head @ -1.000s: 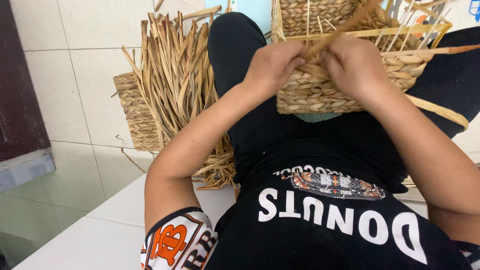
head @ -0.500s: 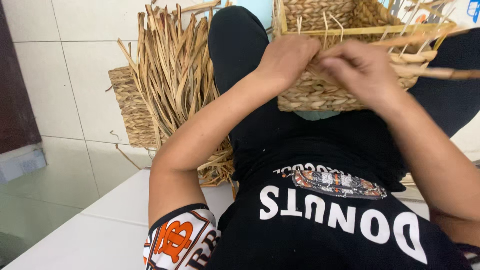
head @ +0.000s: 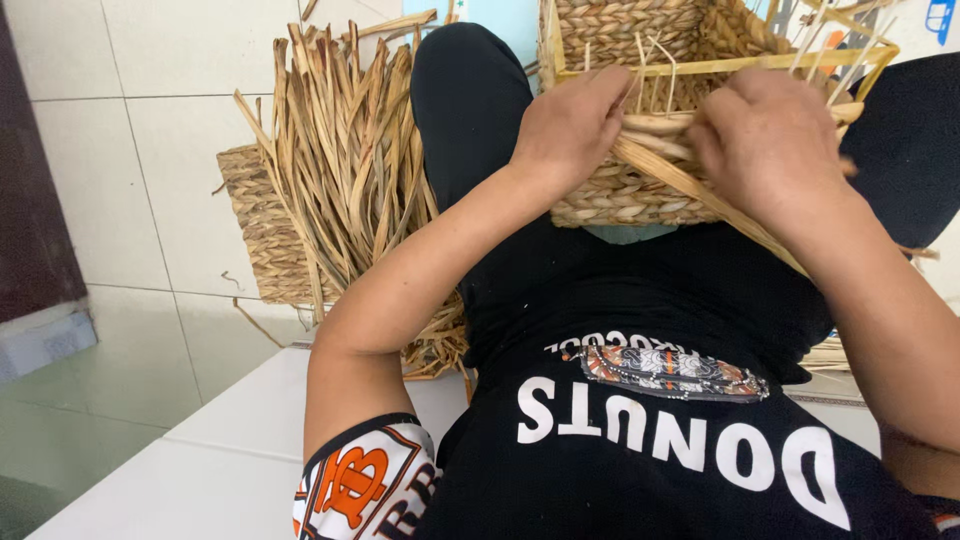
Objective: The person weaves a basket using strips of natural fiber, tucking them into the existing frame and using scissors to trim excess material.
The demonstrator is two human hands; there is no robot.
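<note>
A half-woven straw basket [head: 640, 190] on a thin yellow frame rests on my lap, between my black-clad knees. My left hand [head: 575, 125] presses against the basket's near wall, fingers curled over the top rows of braid. My right hand [head: 765, 140] grips a long flat straw strand [head: 700, 195] that runs diagonally down to the right across the basket's wall. The fingertips of both hands are hidden against the weave.
A bundle of dry straw strands [head: 345, 180] stands to my left, leaning over a finished woven basket [head: 260, 230] on the tiled floor. A dark door edge [head: 35, 180] is at far left. I sit on a white tiled ledge [head: 200, 450].
Both hands have shifted lower on the basket's near wall. The right hand has pulled the strand down and to the right.
</note>
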